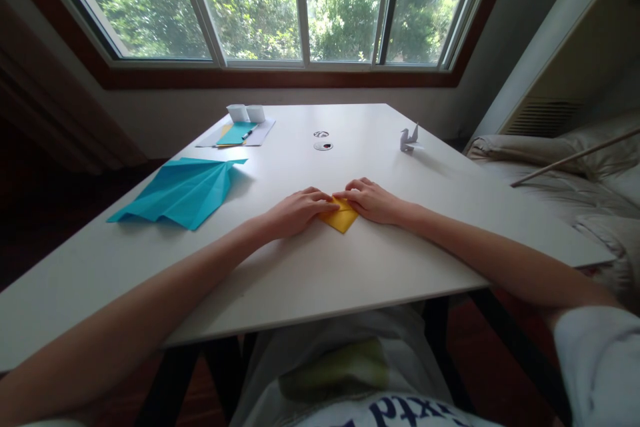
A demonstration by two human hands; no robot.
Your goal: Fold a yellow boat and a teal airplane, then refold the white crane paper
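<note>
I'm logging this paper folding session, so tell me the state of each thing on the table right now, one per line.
Yellow paper: folded small, flat on the table, pressed by both hands.
Left hand: fingers down on the yellow paper.
Right hand: fingers down on the yellow paper.
Blue paper: large, creased, lying untouched.
White paper crane: finished, standing upright.
Paper sheets: stacked at the far side, with a pen lying on them.

Single head-worn view, forward and down over the near white table [320, 267], toward the window [300, 7].
</note>
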